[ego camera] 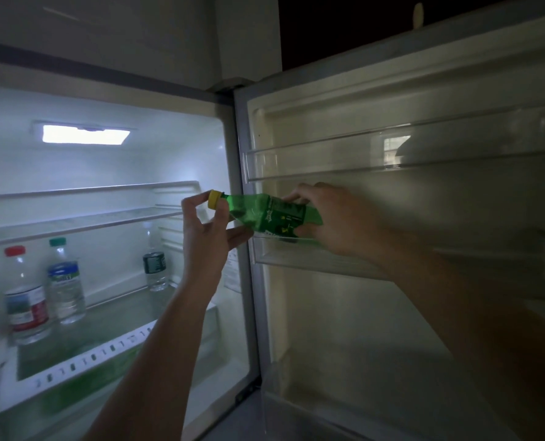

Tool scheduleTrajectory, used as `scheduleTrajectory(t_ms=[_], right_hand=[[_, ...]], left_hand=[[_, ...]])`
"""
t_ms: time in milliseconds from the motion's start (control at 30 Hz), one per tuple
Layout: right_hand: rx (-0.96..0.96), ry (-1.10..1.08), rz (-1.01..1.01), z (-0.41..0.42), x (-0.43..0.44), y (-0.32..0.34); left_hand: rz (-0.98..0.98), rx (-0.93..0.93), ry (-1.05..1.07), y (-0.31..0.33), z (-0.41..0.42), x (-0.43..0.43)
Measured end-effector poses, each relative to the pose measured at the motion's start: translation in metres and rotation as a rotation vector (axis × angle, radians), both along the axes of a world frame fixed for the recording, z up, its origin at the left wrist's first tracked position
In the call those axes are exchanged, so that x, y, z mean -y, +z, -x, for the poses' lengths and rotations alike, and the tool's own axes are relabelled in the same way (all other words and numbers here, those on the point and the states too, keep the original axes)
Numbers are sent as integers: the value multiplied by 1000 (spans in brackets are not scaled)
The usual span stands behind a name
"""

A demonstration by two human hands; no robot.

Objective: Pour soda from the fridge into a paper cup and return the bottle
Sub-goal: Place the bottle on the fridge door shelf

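Well left of the door shelf [296,259] stand water bottles [26,297], labels unreadable; nearer it the left hand [204,227] pinches the yellow cap [214,198] of the green soda bottle [258,211], held sideways just above that shelf in the gripping right hand [331,218] — whether being fetched or returned I cannot tell — its print blurred, no cup visible.

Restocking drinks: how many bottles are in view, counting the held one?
4. Green soda bottle, held sideways at the door shelf; on the fridge shelf, red-capped bottle and green-capped bottle at left, dark-labelled bottle further right. More may be hidden.
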State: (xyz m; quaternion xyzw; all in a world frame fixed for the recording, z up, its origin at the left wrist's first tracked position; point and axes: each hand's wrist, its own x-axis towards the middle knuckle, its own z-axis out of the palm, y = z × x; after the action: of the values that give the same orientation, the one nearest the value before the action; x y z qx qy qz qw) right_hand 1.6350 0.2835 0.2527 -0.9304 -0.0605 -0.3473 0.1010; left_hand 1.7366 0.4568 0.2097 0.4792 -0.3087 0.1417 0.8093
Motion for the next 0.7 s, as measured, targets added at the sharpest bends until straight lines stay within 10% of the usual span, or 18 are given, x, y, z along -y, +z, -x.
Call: scheduleTrajectory(t_ms=[700], right_hand=[[-65,-175,-5,40,62,5]], left_hand=[[-519,206,422,-7,-11,35]])
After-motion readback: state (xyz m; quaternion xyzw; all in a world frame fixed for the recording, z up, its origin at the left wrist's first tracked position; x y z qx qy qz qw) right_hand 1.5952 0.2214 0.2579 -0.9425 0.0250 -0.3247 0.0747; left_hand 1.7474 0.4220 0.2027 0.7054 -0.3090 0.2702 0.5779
